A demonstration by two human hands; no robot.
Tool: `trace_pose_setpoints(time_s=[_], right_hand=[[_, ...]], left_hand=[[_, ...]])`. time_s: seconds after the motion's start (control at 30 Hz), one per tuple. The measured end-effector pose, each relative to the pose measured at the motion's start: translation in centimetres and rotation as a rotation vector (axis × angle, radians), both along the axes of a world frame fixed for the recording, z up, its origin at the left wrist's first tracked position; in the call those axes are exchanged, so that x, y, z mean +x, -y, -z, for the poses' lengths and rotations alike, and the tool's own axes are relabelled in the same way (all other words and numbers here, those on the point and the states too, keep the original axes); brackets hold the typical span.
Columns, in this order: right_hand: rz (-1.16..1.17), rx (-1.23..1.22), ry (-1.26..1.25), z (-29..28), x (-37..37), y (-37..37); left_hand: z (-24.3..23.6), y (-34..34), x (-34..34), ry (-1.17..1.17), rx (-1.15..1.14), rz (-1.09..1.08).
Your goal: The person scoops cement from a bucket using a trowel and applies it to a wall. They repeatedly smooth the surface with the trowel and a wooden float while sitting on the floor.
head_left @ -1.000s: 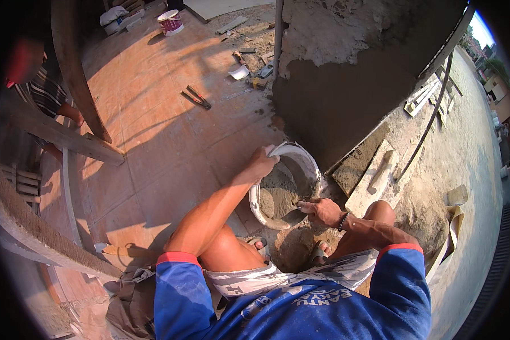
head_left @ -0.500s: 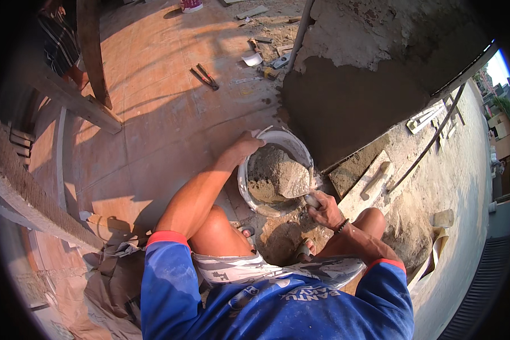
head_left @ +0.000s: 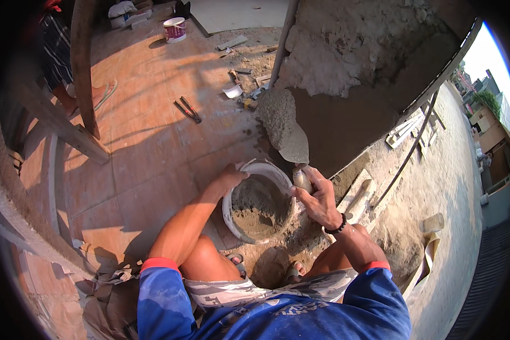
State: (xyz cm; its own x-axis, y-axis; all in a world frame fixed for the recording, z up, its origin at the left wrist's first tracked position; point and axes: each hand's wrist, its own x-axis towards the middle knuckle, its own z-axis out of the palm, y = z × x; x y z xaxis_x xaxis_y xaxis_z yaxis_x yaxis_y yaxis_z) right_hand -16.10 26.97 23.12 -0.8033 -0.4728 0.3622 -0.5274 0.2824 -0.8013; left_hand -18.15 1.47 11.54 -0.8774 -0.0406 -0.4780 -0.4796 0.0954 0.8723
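My left hand (head_left: pixel 231 176) grips the upper left rim of a mortar-smeared white bucket (head_left: pixel 228 211), with wet grey mortar (head_left: pixel 255 218) inside. My right hand (head_left: pixel 318 199) is closed round the handle of a trowel (head_left: pixel 296 148). The blade is raised past the bucket's far rim, and a heap of mortar (head_left: pixel 276 116) shows on and just beyond it, against the lower face of a half-plastered wall (head_left: pixel 354 113). Whether that mortar touches the wall, I cannot tell. A wooden float (head_left: pixel 358 199) lies right of my hand, partly hidden.
Pincers (head_left: pixel 187 110) lie on the tiled floor (head_left: pixel 130 187). A white-and-purple pail (head_left: pixel 174 33) stands at the back. Wooden posts (head_left: pixel 85 68) line the left, with another person's legs (head_left: pixel 62 90) behind them. Scrap timber (head_left: pixel 405 130) and a dark hose (head_left: pixel 405 164) lie at right.
The trowel has come up out of the bucket with mortar and moved forward toward the wall, my right hand rising with it. My left hand stays on the rim.
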Motion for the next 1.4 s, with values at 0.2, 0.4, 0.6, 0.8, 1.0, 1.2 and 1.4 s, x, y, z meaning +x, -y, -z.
trace_pose_setpoints(time_s=[0.2,0.4,0.6,0.8,1.0,1.2,1.4], right_hand=[[0.031,-0.450,0.731,-0.2,-4.7,-0.2],[0.169,-0.587,0.680,-2.6,-6.3,-1.4],[0.126,-0.633,0.665,-5.2,-5.5,-3.6],[0.123,-0.640,0.668,-7.6,-2.5,-7.0],[0.150,-0.532,0.392,-10.1,1.2,-8.3],[0.091,-0.278,0.523,-6.8,-0.2,-2.2],[0.173,-0.157,0.639,-1.1,-9.0,1.5]], left_hand=[[1.1,0.1,0.2,-0.095,0.053,-0.028],[1.8,0.3,0.4,-0.062,-0.005,-0.047],[0.9,0.8,1.1,-0.037,0.006,-0.044],[3.7,0.8,0.3,-0.088,-0.011,-0.082],[1.3,1.2,0.7,-0.056,0.094,0.044],[1.1,1.1,0.6,-0.059,0.039,0.006],[4.0,1.0,-1.0,-0.125,0.068,0.133]])
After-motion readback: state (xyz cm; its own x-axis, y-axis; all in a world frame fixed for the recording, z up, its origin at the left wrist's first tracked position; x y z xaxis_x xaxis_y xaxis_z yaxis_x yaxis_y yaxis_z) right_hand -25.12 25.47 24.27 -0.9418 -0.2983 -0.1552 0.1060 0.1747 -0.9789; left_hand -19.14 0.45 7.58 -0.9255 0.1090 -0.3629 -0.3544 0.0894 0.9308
